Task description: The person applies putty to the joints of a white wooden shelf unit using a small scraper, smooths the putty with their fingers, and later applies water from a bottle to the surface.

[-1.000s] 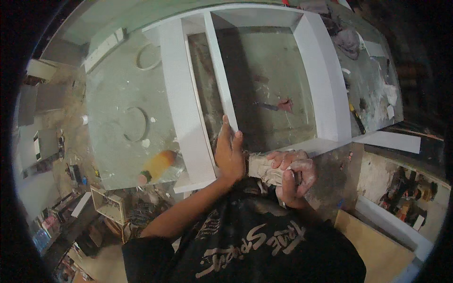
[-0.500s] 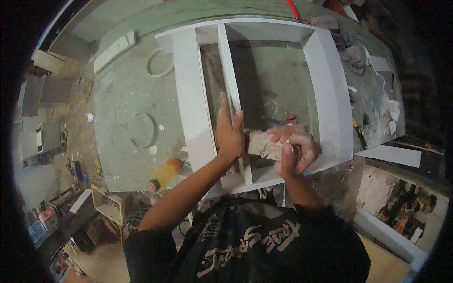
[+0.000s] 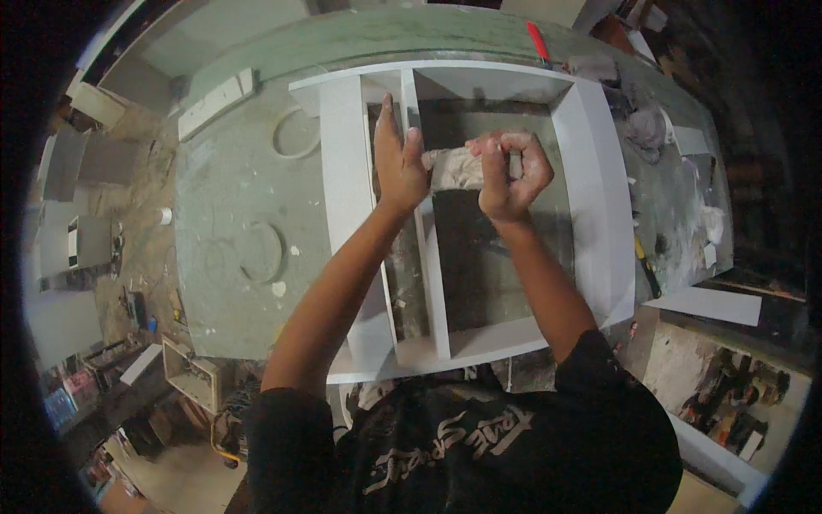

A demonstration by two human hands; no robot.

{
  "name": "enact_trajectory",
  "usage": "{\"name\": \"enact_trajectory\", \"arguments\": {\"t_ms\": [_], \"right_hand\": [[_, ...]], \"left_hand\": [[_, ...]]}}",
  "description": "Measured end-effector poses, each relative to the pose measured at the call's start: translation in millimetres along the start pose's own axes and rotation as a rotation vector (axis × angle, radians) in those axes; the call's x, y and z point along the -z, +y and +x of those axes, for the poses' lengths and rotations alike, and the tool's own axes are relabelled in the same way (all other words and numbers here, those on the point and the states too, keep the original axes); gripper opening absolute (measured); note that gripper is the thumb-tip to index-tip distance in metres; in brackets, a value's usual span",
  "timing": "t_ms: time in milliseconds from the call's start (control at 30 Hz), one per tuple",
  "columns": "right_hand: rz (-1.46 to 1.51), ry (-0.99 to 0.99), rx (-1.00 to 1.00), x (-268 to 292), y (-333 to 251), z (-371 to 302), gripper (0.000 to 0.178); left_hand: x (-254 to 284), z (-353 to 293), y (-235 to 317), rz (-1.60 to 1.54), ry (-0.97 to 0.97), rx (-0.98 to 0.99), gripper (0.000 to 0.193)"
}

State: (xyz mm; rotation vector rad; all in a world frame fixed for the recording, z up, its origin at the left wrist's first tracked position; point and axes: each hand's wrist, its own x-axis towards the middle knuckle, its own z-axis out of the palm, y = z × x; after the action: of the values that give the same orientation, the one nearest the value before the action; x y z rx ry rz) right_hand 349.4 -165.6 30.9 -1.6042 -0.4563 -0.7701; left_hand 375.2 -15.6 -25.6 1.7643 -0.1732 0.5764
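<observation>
A white cabinet frame (image 3: 610, 206) lies on the green table, with a narrow divider panel (image 3: 435, 287) running through it from near to far. My left hand (image 3: 402, 171) rests along the left side of the divider, its fingers stretched out toward the far end. On the divider's right side, my right hand (image 3: 518, 176) has its fingers curled round a crumpled pale cloth (image 3: 458, 170). The cloth's left end reaches the divider beside my left hand. Part of the cloth is hidden inside my right fingers.
Two curled edging strips (image 3: 295, 135) lie on the green table (image 3: 223, 197) at the left, below a long white piece (image 3: 218, 103). A red-handled tool (image 3: 538, 41) and grey rags (image 3: 646, 133) are at the far right. A yellow-and-black tool (image 3: 646, 265) lies right of the frame.
Both hands have slid farther from me along the divider, the cloth moving with my right hand. The orange-yellow bottle left of the frame is now hidden behind my left arm.
</observation>
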Motion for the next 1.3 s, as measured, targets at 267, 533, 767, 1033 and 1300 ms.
{"name": "enact_trajectory", "arguments": {"t_ms": [267, 533, 767, 1033, 1300], "right_hand": [[-0.031, 0.1, 0.089, -21, 68, 53, 0.014], [-0.066, -0.064, 0.095, -45, 106, 109, 0.018], [0.149, -0.054, 0.109, -67, 130, 138, 0.03], [0.255, 0.042, -0.156, -69, 160, 143, 0.021], [-0.129, 0.029, 0.012, -51, 108, 103, 0.025]], "left_hand": [[-20, 69, -26, 0.069, -0.02, -0.015, 0.071], [-28, 132, -77, 0.249, -0.196, -0.052, 0.065], [-31, 135, -71, 0.235, -0.039, 0.097, 0.072], [-29, 154, -75, 0.543, -0.094, 0.016, 0.061], [-15, 116, -55, 0.366, -0.345, -0.07, 0.061]]}}
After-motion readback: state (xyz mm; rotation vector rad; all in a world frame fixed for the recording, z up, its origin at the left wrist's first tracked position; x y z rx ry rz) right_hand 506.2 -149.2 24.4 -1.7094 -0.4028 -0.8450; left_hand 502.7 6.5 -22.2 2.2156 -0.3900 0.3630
